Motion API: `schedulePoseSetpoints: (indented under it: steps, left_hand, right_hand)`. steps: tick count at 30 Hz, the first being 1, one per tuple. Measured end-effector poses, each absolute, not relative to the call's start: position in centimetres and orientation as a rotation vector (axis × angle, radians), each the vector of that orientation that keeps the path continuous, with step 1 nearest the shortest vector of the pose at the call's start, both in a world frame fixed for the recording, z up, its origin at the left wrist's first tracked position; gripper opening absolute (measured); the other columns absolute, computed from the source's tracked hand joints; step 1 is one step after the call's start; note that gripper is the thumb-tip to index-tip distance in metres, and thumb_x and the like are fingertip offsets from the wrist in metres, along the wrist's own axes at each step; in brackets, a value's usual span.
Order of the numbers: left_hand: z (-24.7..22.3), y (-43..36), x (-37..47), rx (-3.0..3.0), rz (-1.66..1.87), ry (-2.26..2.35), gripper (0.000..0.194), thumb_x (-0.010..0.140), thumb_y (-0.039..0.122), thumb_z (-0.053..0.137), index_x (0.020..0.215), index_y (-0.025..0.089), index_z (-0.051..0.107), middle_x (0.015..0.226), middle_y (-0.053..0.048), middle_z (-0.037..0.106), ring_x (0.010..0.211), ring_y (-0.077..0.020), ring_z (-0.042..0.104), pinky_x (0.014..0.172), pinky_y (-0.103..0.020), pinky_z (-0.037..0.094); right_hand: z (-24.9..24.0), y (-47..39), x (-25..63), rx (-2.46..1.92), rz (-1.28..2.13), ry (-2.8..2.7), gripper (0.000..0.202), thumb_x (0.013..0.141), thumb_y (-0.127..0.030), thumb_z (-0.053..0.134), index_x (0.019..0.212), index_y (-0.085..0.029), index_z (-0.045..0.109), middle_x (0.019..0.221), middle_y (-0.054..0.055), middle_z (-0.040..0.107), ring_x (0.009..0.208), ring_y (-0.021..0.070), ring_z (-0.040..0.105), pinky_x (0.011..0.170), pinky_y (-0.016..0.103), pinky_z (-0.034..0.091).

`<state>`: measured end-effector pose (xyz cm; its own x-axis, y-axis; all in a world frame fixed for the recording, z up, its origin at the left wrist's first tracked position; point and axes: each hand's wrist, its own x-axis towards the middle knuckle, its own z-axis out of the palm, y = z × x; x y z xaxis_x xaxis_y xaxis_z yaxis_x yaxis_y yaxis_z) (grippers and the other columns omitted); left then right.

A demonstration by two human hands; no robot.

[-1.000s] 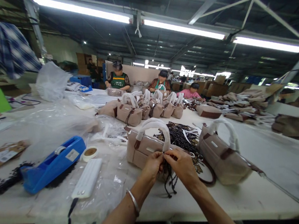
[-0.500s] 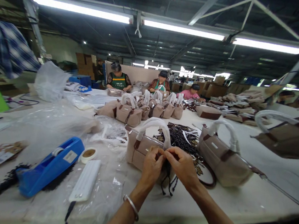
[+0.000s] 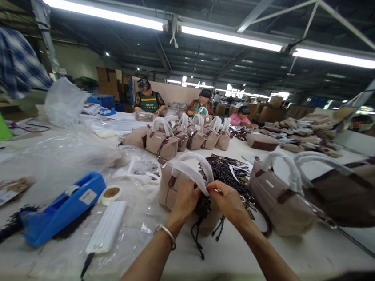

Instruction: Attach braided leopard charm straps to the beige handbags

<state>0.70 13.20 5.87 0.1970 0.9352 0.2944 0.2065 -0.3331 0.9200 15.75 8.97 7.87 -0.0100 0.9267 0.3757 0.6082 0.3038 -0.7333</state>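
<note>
A beige handbag (image 3: 168, 191) with brown trim stands before me, its handles (image 3: 190, 169) wrapped in white film. My left hand (image 3: 186, 199) is closed at the near handle, its fingertips partly hidden behind it. Close beside it, my right hand (image 3: 226, 201) pinches at the same handle's lower end. A black braided cord (image 3: 204, 206) is bunched under my fingers, its knotted ends dangling down the bag's front. What exactly the right fingertips grip is too small to see clearly. Behind the bag lies a heap of black braided cords (image 3: 232, 171) with metal parts.
A second handbag (image 3: 287, 212) stands at right, beside a larger brown bag (image 3: 350, 195) near another person's hand. To the left are a blue tape dispenser (image 3: 64, 209), a tape roll (image 3: 110, 194) and a white power bank (image 3: 107, 227). Several bags (image 3: 163, 144) line up behind; co-workers sit beyond.
My hands have moved slightly apart, the left one going behind the handle. The handle leans lower toward me and the cord ends hang lower. At right, the larger bag has shifted nearer and left.
</note>
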Motion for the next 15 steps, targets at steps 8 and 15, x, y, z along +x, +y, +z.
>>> schedulePoseSetpoints:
  steps: [8, 15]
  left_hand:
    - [6.4, 13.6, 0.7, 2.001, 1.124, 0.974, 0.022, 0.077, 0.012, 0.05, 0.074, 0.019, 0.071, 0.079, -0.004, 0.071, 0.076, -0.0191, 0.061, 0.076, -0.028, 0.045]
    - [7.2, 13.1, 0.3, 2.019, 1.127, 0.998, 0.02, 0.081, 0.015, 0.052, 0.08, 0.019, 0.071, 0.085, -0.005, 0.071, 0.083, -0.0195, 0.063, 0.079, -0.028, 0.045]
  right_hand:
    - [7.4, 9.4, 16.0, -1.535, 0.528, -1.558, 0.026, 0.078, -0.038, 0.057, 0.09, -0.022, 0.073, 0.071, 0.0, 0.069, 0.047, 0.0138, 0.053, 0.042, 0.024, 0.04]
    - [7.9, 9.0, 16.0, -1.505, 0.292, -1.664, 0.02, 0.08, -0.036, 0.054, 0.077, -0.022, 0.069, 0.072, 0.001, 0.069, 0.061, 0.0172, 0.059, 0.058, 0.027, 0.044]
